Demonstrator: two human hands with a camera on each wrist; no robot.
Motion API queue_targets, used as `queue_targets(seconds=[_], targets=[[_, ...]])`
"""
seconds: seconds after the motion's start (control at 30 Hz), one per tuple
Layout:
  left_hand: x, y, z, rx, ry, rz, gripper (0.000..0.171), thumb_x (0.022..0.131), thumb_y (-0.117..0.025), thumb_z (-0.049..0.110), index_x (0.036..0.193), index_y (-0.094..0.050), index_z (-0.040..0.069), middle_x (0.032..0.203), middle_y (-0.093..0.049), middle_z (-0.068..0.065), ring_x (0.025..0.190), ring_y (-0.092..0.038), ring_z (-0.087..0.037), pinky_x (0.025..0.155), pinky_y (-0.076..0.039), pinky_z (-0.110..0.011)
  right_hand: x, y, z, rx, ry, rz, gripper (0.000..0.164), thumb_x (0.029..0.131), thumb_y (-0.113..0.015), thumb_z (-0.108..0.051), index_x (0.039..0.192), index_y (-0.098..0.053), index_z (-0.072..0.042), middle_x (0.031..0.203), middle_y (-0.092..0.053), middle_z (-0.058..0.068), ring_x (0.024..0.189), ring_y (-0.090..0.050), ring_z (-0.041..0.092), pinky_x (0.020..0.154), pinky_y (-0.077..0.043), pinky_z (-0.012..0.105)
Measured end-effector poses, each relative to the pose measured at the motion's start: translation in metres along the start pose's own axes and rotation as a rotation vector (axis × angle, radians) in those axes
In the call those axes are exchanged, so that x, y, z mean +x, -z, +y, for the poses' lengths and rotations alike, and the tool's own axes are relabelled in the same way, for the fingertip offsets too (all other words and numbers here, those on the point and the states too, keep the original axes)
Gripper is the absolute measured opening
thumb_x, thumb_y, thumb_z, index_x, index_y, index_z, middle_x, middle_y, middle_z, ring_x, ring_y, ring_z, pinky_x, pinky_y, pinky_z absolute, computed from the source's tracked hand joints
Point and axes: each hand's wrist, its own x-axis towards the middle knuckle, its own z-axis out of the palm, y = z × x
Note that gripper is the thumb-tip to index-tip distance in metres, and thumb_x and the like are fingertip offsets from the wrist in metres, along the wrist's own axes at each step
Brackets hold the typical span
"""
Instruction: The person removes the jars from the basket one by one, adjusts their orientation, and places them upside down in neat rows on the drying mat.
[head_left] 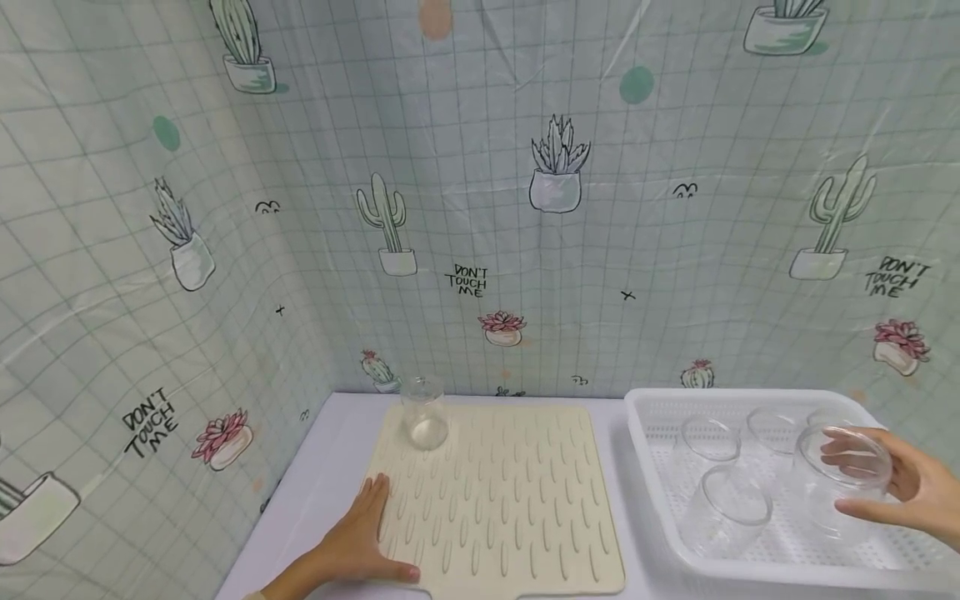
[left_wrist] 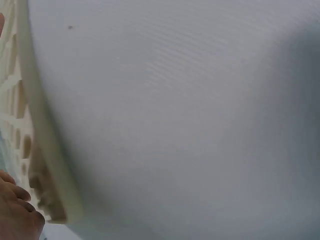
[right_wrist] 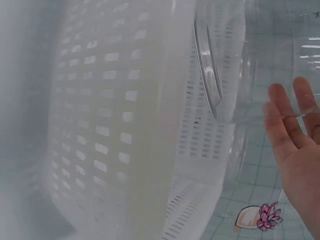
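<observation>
My right hand [head_left: 911, 487] grips a clear glass cup [head_left: 828, 500] at the right side of the white basket [head_left: 654, 493], thumb in front and fingers behind. In the right wrist view the fingers [right_wrist: 280, 135] bend around the see-through wall beyond the basket's slotted side. My left hand [head_left: 358, 537] lies spread at the near left edge of the cream drying mat [head_left: 517, 492], fingers along the edge and thumb on its near part. One clear glass cup [head_left: 426, 421] stands on the mat's far left corner.
Several more clear glass cups stand in the basket, among them a near one [head_left: 726, 508] and a far left one [head_left: 708, 442]. The mat lies on a white table [head_left: 311, 479]. A cactus-print curtain [head_left: 480, 208] borders the back and left.
</observation>
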Motion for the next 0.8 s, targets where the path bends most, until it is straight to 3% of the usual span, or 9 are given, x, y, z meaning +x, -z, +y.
queue_targets(seconds=[0.17, 0.33, 0.43, 0.67, 0.8], targets=[[-0.001, 0.01, 0.011, -0.064, -0.005, 0.014, 0.127, 0.06, -0.076, 0.06, 0.146, -0.005, -0.001, 0.151, -0.003, -0.022, 0.136, -0.002, -0.04, 0.102, -0.016, -0.062, 0.003, 0.003, -0.01, -0.058, 0.02, 0.033, 0.082, 0.064, -0.071, 0.019, 0.136, -0.037, 0.002, 0.111, -0.053, -0.011, 0.096, -0.053, -0.007, 0.072, -0.041, 0.006], [0.0, 0.023, 0.031, -0.119, -0.019, 0.034, 0.123, 0.063, -0.074, 0.06, 0.148, -0.002, 0.008, 0.152, -0.002, -0.017, 0.138, -0.005, -0.035, 0.104, -0.015, -0.06, 0.011, 0.007, -0.027, -0.094, 0.047, 0.086, 0.084, 0.059, -0.073, 0.02, 0.134, -0.039, 0.002, 0.108, -0.051, -0.01, 0.092, -0.051, -0.006, 0.072, -0.039, 0.005], [0.002, 0.032, 0.044, -0.139, -0.039, 0.061, 0.12, 0.064, -0.073, 0.061, 0.148, -0.002, 0.012, 0.152, -0.004, -0.014, 0.138, -0.007, -0.031, 0.104, -0.016, -0.058, 0.016, 0.006, -0.039, -0.111, 0.023, 0.124, 0.084, 0.059, -0.075, 0.018, 0.134, -0.041, 0.0, 0.105, -0.052, -0.008, 0.09, -0.05, -0.003, 0.072, -0.037, 0.005], [0.006, 0.049, 0.075, -0.22, -0.099, 0.101, 0.111, 0.069, -0.072, 0.056, 0.149, -0.002, 0.021, 0.153, -0.007, -0.004, 0.138, -0.01, -0.027, 0.103, -0.018, -0.06, 0.028, 0.004, -0.069, -0.176, -0.071, 0.075, 0.08, 0.07, -0.077, 0.001, 0.139, -0.038, -0.011, 0.111, -0.047, -0.004, 0.093, -0.046, -0.003, 0.071, -0.033, 0.008], [0.012, 0.054, 0.09, -0.238, -0.147, 0.129, 0.106, 0.071, -0.07, 0.057, 0.148, -0.004, 0.026, 0.152, -0.009, 0.001, 0.137, -0.013, -0.022, 0.103, -0.02, -0.058, 0.035, 0.0, -0.083, -0.167, -0.078, 0.068, 0.078, 0.07, -0.078, -0.002, 0.138, -0.04, -0.014, 0.113, -0.049, -0.001, 0.094, -0.046, 0.0, 0.076, -0.032, 0.008]])
